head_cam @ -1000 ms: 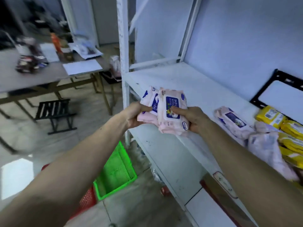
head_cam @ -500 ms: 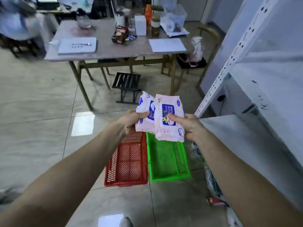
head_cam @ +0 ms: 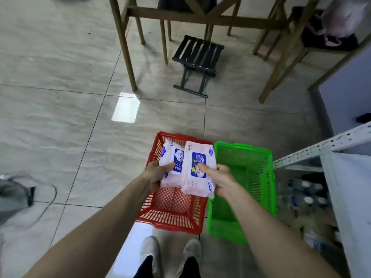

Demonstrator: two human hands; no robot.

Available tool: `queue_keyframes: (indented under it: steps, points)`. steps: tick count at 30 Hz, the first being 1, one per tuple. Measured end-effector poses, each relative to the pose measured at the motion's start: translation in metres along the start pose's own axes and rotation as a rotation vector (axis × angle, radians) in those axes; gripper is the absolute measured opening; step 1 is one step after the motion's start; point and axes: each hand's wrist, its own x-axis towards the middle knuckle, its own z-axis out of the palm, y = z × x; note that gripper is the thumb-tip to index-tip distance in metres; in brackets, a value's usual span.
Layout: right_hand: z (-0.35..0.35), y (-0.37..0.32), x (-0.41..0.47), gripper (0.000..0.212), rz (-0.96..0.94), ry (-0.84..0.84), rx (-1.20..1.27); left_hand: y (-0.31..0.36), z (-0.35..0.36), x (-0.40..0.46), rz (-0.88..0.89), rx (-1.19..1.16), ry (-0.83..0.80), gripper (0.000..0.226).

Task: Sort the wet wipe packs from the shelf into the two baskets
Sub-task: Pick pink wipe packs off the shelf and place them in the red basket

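We look down on a grey tiled floor [head_cam: 60, 121] that fills most of the view. A wooden table [head_cam: 200, 19] stands at the far side, only its legs and rails showing, with a black folding stool [head_cam: 197, 57] under it. At the right edge a white shelf [head_cam: 331, 145] juts in, bottles blurred beneath it. Just ahead of our shoes [head_cam: 170, 255] two baskets sit side by side on the floor, touching: a red basket [head_cam: 172, 223] on the left and a green basket [head_cam: 265, 177] on the right. We hold both hands above the red basket. Our left hand [head_cam: 155, 173] grips a pink wipe pack [head_cam: 171, 157], thumb curled over its blue label. Our right hand [head_cam: 219, 180] grips a second pink wipe pack [head_cam: 197, 171], thumb pressed on its front, fingers wrapped behind. The right pack overlaps the left one's edge, and both hang in the air over the red basket, not inside it.
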Motion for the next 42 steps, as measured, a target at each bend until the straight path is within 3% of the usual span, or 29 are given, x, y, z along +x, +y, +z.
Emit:
queue_keyframes:
  steps: [9, 15, 17, 19, 21, 23, 26, 28, 33, 38, 42]
  points:
    - [0.038, 0.158, 0.223, 0.013, 0.126, 0.047, -0.057, -0.140, -0.053, 0.224, -0.068, 0.031, 0.183, 0.031]
    - [0.048, 0.185, 0.333, 0.017, 0.046, 0.055, 0.001, -0.158, -0.063, 0.333, -0.011, 0.051, 0.173, 0.027]
    - [0.052, 0.184, 0.358, 0.030, 0.027, 0.100, -0.013, -0.156, -0.066, 0.359, 0.000, 0.108, 0.225, 0.024]
    - [0.056, 0.188, 0.379, 0.048, 0.010, 0.180, -0.193, -0.162, -0.068, 0.381, 0.018, 0.355, 0.321, 0.022]
    - [0.062, 0.196, 0.392, 0.063, -0.019, 0.242, -0.448, -0.171, -0.070, 0.396, 0.078, 0.664, 0.433, 0.033]
    - [0.069, 0.208, 0.396, 0.070, -0.116, 0.271, -0.704, -0.184, -0.071, 0.405, 0.182, 0.860, 0.447, 0.048]
    - [0.075, 0.233, 0.400, 0.073, -0.350, 0.152, -1.182, -0.205, -0.070, 0.417, 0.387, 1.473, 0.262, 0.080]
    - [0.074, 0.249, 0.407, 0.070, -0.340, 0.048, -1.380, -0.218, -0.071, 0.428, 0.425, 1.729, 0.122, 0.079]
    - [0.067, 0.258, 0.427, 0.080, -0.291, 0.016, -1.516, -0.223, -0.086, 0.452, 0.546, 1.928, 0.117, 0.073]
    - [0.070, 0.233, 0.411, 0.073, -0.219, -0.008, -1.464, -0.202, -0.080, 0.436, 0.421, 1.979, 0.049, 0.076]
    - [0.064, 0.202, 0.343, 0.070, -0.210, 0.001, -1.398, -0.171, -0.071, 0.365, 0.332, 1.988, -0.002, 0.077]
